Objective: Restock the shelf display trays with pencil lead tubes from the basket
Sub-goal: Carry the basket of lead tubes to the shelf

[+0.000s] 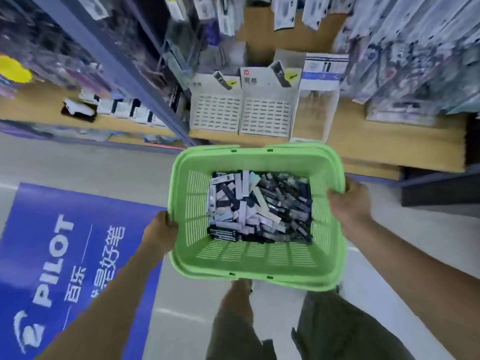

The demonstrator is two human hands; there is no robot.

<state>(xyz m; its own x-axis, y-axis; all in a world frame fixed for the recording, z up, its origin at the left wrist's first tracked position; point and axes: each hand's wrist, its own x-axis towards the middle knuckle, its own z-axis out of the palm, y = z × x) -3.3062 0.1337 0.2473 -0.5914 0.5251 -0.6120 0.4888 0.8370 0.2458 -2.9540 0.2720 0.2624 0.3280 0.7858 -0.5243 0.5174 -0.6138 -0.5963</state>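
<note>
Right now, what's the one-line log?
left hand: grips basket | right hand: grips basket | lead tubes: in basket | display trays: on shelf ahead

My left hand (162,231) and right hand (349,201) grip the rim of the basket (257,266), and its lip hides most of my fingers. The pencil lead tubes (259,209) lie heaped; their print is too smeared to read and the lower layers are buried. On the shelf, the slots of the display trays (215,114) blur into grey dashes, perhaps filled, I cannot tell. The hanging packets (389,22) above are streaked and cut by the top edge. The blue floor sign (65,255) runs off the left and bottom edges; my legs (233,328) leave at the bottom.
</note>
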